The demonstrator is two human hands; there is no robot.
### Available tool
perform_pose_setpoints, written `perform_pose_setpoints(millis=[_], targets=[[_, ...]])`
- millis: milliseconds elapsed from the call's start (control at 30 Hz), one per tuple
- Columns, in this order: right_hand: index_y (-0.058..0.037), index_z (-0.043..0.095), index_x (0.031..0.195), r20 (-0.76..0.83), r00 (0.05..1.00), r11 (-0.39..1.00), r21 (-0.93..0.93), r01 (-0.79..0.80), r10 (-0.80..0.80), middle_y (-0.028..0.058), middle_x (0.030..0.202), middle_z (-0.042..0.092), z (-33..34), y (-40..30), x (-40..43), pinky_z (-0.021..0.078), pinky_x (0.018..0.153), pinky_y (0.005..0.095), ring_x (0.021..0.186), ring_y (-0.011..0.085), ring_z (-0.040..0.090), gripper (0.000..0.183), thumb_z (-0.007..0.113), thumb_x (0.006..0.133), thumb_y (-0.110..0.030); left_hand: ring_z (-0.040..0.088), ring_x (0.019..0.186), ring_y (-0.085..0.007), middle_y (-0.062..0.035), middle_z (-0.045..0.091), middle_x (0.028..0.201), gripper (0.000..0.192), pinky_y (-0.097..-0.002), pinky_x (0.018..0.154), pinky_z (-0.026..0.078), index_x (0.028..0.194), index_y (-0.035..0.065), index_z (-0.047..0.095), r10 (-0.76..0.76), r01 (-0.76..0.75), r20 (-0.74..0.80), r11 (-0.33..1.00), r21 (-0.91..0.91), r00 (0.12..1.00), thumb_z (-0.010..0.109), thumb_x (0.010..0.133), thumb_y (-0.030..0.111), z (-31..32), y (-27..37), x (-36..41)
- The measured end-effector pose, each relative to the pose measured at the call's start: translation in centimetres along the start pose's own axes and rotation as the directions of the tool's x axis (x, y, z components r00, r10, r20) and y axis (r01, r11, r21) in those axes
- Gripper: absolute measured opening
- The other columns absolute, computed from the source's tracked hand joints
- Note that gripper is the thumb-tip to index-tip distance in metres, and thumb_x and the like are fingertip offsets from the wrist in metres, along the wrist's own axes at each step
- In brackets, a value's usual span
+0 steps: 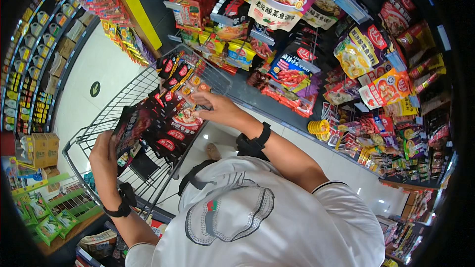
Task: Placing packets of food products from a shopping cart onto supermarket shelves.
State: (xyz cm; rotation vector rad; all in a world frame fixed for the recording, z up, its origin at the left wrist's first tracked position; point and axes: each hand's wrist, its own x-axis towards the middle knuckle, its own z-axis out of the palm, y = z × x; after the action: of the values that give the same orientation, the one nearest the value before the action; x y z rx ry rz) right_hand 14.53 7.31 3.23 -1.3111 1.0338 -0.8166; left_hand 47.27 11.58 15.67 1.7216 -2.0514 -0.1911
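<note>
A wire shopping cart (107, 109) stands before me, holding many dark seasoning packets (163, 139) with red logos. My left hand (102, 152) holds a dark packet (130, 129), blurred by motion, over the cart's near left side. Fingers apart, my right hand (219, 109) hovers above or touches the packets at the cart's right side; contact is unclear. Beside its fingertips lie orange-and-clear packets (193, 87). A black wristband sits on each wrist. Farther up in the cart are more black packets (174, 70) with yellow strips.
Hanging seasoning pouches (278, 0) fill the shelf rack at the upper right. A bottle shelf (37, 48) curves along the left. Cardboard boxes (45, 150) and green packets (50, 226) are at lower left. Pale floor tiles (87, 70) show beyond the cart.
</note>
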Motion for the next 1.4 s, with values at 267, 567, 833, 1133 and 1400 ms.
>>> perform_pose_setpoints(millis=[267,567,833,1133,1400], targets=[[-0.0055,0.045,0.132,-0.016,0.97,0.942,-0.243,0.231,-0.242,0.0116,0.123,0.055,-2.1,-6.4,-1.3,0.0446,0.087,0.0303,0.1,0.0162,0.055,0.068,0.075,0.076,-0.03,0.06,0.072,-0.0283,-0.0157,0.061,0.081,0.015,-0.0315,0.068,0.047,0.095,-0.0019,0.06,0.445,-0.36,0.106,0.823,-0.439,0.889,0.059,0.088,0.011,1.1,6.9,8.1],[-0.0015,0.06,0.112,-0.245,0.969,0.999,-0.032,0.03,-0.037,0.0041,0.1,0.064,-4.5,-5.9,-6.3,0.0448,0.083,0.0265,0.094,0.0105,0.056,0.044,0.053,0.093,-0.041,0.056,0.097,-0.011,-0.0014,0.065,0.099,0.028,-0.0237,0.085,0.043,0.113,0.0031,0.058,0.582,-0.33,0.103,0.588,-0.738,0.807,0.052,0.095,0.023,2.7,14.3,14.7],[0.0017,0.054,0.114,-0.453,0.888,0.702,0.656,0.277,0.073,0.0107,0.112,0.062,-8.8,-5.9,-12.3,0.0516,0.088,0.0322,0.097,0.0169,0.062,0.034,0.049,0.097,-0.028,0.058,0.102,-0.0188,-0.0105,0.058,0.117,0.064,-0.0322,0.086,0.047,0.133,0.0019,0.042,0.402,0.236,0.391,0.383,-0.893,0.828,0.038,0.095,0.053,10.9,15.6,10.0],[0.004,0.054,0.113,-0.576,0.796,0.684,0.658,0.316,0.186,0.0118,0.111,0.062,-11.8,-4.0,-18.6,0.0496,0.089,0.0322,0.098,0.0176,0.061,0.038,0.051,0.096,-0.03,0.06,0.09,-0.0081,-0.0038,0.063,0.107,0.037,-0.0236,0.083,0.047,0.12,0.0018,0.054,0.295,0.582,0.599,0.152,-0.799,0.745,0.053,0.095,0.029,15.8,24.8,2.1],[-0.0003,0.053,0.116,-0.543,0.836,0.636,0.671,0.381,0.073,0.0108,0.114,0.06,-12.2,-3.9,-23.9,0.0501,0.089,0.0323,0.102,0.0182,0.061,0.034,0.05,0.096,-0.027,0.06,0.089,-0.0095,-0.0048,0.064,0.105,0.034,-0.0238,0.081,0.047,0.116,0.001,0.058,0.268,0.528,0.524,0.061,-0.847,0.809,0.053,0.094,0.027,17.7,28.0,-0.7]])
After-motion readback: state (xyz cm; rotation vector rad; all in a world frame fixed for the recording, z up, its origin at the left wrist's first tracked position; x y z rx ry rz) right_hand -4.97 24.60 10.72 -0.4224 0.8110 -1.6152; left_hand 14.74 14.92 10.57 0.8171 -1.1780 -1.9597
